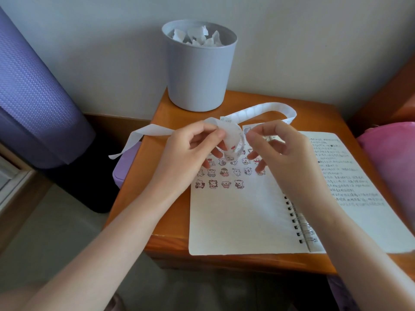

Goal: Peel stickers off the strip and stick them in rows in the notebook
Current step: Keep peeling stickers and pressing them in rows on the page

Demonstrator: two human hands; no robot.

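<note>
**A:** Start nearest. What's there?

**B:** The notebook (pixel 235 221) lies open on the table (pixel 170 221). The near half of its blank left page is bare, likely room for more rows.

**A:** And beyond that bare part?

**B:** Rows of small stickers (pixel 224 172) run across the upper half of the page. The nearest row is short, so I'd judge the next sticker goes at its right end.

**A:** The hands?

**B:** Both hover over the notebook's upper rows. The left hand (pixel 190 151) pinches the strip (pixel 247 112) between thumb and forefinger and bends it into a loop, probably so a sticker's edge lifts off the backing. The right hand (pixel 285 151) has its fingers curled, with thumb and forefinger tips at the loop's edge. Whether they have hold of a sticker I cannot tell.

**A:** Where does the strip run?

**B:** One tail hangs off the table to the left of the notebook. The other arcs past the notebook's far edge.

**A:** Farthest?

**B:** A grey bin (pixel 197 70) stands beyond the notebook with white paper scraps (pixel 195 37) in it. It is presumably kept close for spent backing.
</note>
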